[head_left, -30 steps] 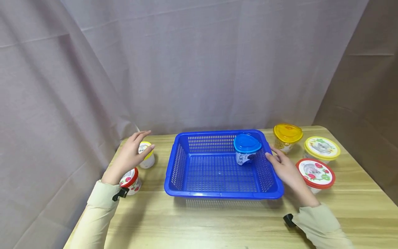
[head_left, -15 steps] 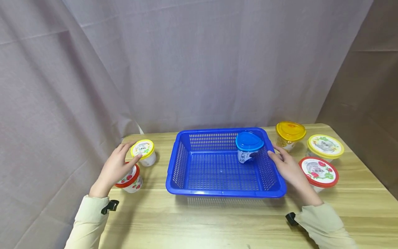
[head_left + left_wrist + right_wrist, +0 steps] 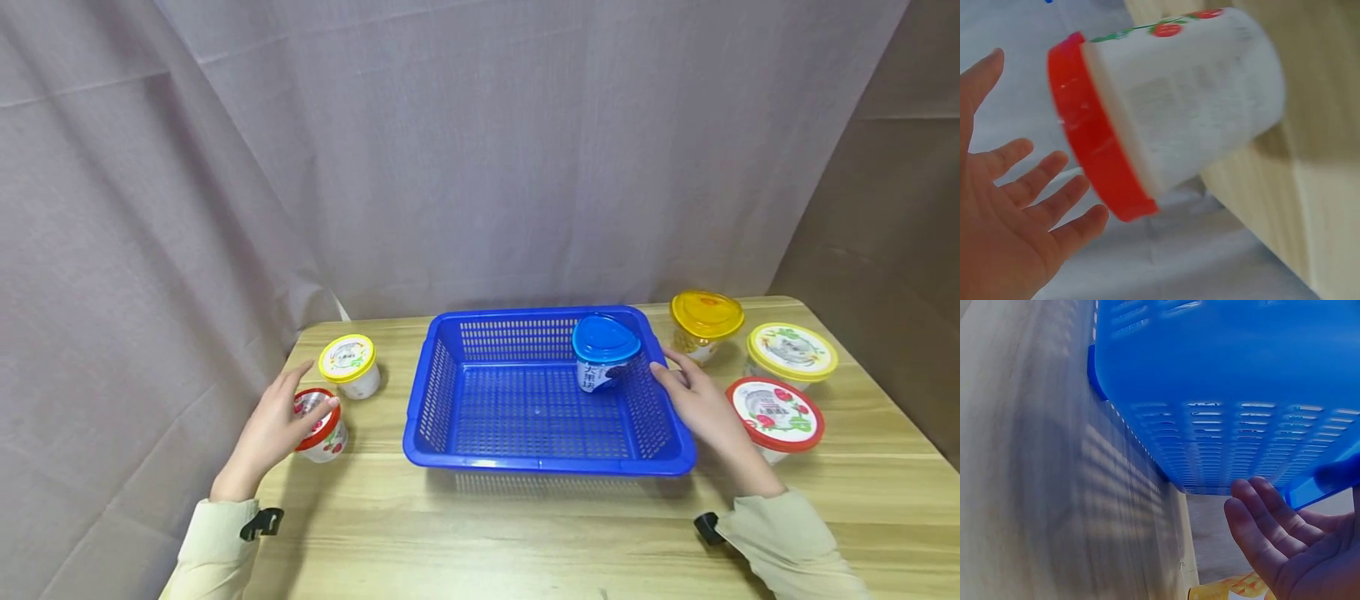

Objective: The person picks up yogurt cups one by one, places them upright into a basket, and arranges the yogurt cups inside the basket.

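Observation:
My left hand (image 3: 272,429) hovers over a white tub with a red lid (image 3: 327,442), fingers spread and holding nothing. In the left wrist view, that red-lidded tub (image 3: 1179,100) stands just beyond the fingertips, with cherry-like fruit printed on its side. My right hand (image 3: 701,408) grips the right rim of a blue plastic basket (image 3: 547,463). From the right wrist view, its fingers (image 3: 1269,525) lie against the outside of the basket's wall below the rim. Inside the basket, at the back right, a cup with a blue lid (image 3: 606,340) stands upright.
A yellow-lidded tub (image 3: 348,358) stands behind the red-lidded one on the left. Right of the basket are a cup with an orange-yellow lid (image 3: 707,315), another yellow-lidded tub (image 3: 792,350) and a second red-lidded tub (image 3: 776,414). A grey curtain (image 3: 480,167) hangs behind the wooden table (image 3: 465,533).
My left hand has moved back and down, from beside the left yellow-lidded tub to over the red-lidded one. The right hand stays at the basket's rim; the view has shifted slightly.

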`<state>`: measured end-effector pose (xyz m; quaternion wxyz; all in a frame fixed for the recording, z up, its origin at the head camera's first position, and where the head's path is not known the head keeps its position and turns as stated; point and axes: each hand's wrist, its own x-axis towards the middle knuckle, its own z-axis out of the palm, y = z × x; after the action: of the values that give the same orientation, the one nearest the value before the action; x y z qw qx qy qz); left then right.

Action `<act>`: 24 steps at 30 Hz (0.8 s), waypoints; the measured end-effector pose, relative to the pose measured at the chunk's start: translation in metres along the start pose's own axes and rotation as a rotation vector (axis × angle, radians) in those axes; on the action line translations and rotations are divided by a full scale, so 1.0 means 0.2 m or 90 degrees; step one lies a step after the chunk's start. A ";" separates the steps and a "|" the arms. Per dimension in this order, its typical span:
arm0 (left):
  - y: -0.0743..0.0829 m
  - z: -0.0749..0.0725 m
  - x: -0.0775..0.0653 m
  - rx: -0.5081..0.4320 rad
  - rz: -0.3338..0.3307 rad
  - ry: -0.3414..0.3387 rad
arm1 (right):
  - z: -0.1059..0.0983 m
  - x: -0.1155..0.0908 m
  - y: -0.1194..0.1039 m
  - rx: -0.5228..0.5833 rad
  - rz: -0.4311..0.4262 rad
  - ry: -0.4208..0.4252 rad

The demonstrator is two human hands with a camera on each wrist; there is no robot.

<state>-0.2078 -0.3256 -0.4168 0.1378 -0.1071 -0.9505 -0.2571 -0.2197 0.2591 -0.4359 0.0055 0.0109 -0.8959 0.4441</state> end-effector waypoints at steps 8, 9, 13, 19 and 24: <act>-0.06 0.04 -0.06 -0.017 -0.005 -0.001 | -0.01 0.00 0.01 0.009 0.011 -0.006; -0.07 0.04 -0.07 -0.021 -0.008 -0.001 | -0.01 0.00 0.01 0.010 0.014 -0.007; -0.10 0.06 -0.09 -0.026 -0.012 0.002 | 0.00 0.00 0.01 0.012 0.022 -0.008; -0.12 0.07 -0.12 -0.021 -0.019 0.012 | 0.01 0.00 0.01 0.016 0.018 -0.011; -0.14 0.08 -0.13 -0.042 -0.042 0.000 | 0.01 0.00 0.01 -0.006 0.031 -0.015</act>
<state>-0.1936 -0.3436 -0.4516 0.1256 -0.0803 -0.9444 -0.2929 -0.2202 0.2597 -0.4392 -0.0156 -0.0056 -0.8981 0.4394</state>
